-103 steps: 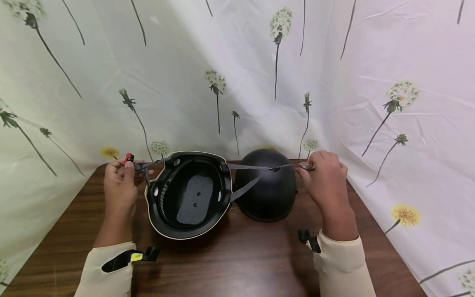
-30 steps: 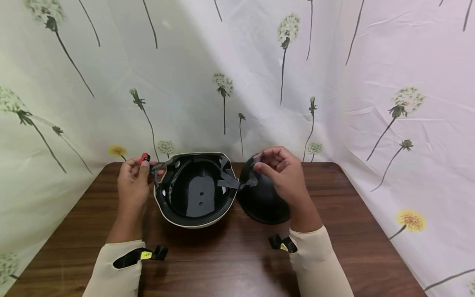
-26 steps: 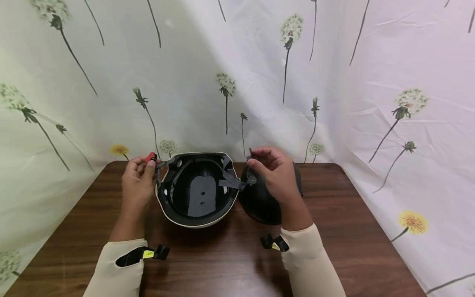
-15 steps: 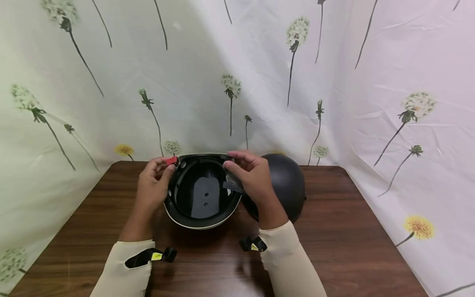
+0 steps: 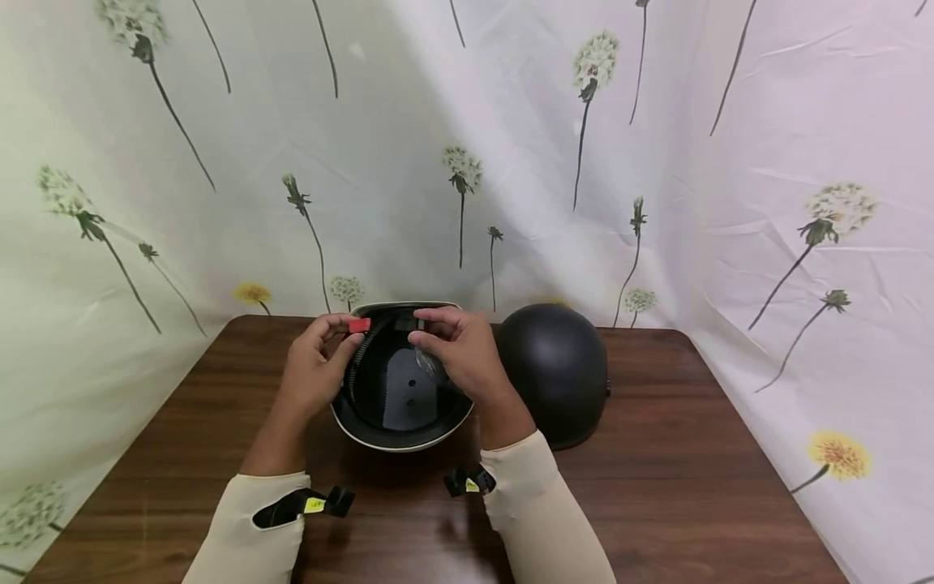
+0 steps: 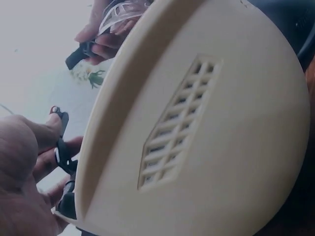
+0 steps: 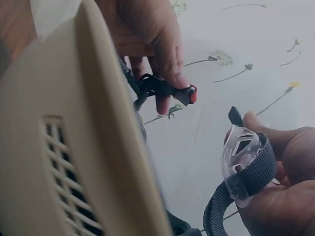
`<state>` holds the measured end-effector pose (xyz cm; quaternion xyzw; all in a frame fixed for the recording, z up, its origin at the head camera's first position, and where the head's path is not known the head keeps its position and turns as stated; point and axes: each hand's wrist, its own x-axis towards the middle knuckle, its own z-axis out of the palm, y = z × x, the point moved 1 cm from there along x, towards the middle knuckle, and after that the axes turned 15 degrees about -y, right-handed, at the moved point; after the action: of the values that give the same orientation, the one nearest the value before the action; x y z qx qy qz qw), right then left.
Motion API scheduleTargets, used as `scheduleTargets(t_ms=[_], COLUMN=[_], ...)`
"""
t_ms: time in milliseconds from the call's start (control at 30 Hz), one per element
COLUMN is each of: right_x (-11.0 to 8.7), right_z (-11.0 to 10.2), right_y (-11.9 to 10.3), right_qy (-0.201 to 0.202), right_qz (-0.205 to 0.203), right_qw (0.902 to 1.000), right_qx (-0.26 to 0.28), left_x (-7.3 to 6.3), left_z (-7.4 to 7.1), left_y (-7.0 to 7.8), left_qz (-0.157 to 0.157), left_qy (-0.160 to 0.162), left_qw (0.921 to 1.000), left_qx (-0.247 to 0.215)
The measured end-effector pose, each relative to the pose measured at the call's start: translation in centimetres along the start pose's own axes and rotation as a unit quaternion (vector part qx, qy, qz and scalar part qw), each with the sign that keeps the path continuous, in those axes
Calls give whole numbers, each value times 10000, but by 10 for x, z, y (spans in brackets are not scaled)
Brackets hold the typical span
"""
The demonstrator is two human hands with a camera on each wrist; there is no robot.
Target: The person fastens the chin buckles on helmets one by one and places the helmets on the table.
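A cream helmet (image 5: 400, 439) with a black lining lies open side up on the table. My left hand (image 5: 315, 373) pinches the red and black buckle (image 5: 359, 325) of its chin strap between thumb and fingers, above the helmet's left side. Opposite it, my right hand (image 5: 469, 350) pinches the other end of the grey strap (image 7: 261, 169). A dark tab (image 7: 236, 116) sticks out past the right thumb, and a clear plastic chin piece (image 7: 234, 160) sits on the strap. The two strap ends are apart, with a small gap between them. The helmet's vented side (image 6: 236, 128) fills the left wrist view.
A second helmet, matte black (image 5: 558, 369), rests dome up just right of the cream one, behind my right forearm. The brown wooden table (image 5: 679, 470) reaches back to a white curtain (image 5: 379, 186) printed with dandelions.
My right hand has brought its strap end leftward from beyond the black helmet to above the cream helmet. My left hand has moved right with the red buckle, narrowing the gap.
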<state>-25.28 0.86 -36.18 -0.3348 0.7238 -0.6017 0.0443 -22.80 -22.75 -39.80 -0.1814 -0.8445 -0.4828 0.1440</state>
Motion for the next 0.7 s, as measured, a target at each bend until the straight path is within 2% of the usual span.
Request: scheduleTargets(t_ms=[133, 333, 600, 700], right_x=[1, 3, 2, 2], right_z=[1, 7, 18, 20], right_y=[5, 11, 9, 7], right_qy=[-18, 22, 77, 134], right_qz=[-68, -150, -9, -94], right_qw=[9998, 9979, 9903, 9895], right_qx=[-172, -628, -1385, -1437], left_x=[0, 1, 0, 0], left_z=[0, 0, 1, 1], left_y=[-3, -5, -1, 0], left_qz=[20, -85, -28, 39], left_qy=[-250, -516, -526, -505], left_qw=[9992, 9977, 9978, 9979], left_qx=[306, 438, 410, 410])
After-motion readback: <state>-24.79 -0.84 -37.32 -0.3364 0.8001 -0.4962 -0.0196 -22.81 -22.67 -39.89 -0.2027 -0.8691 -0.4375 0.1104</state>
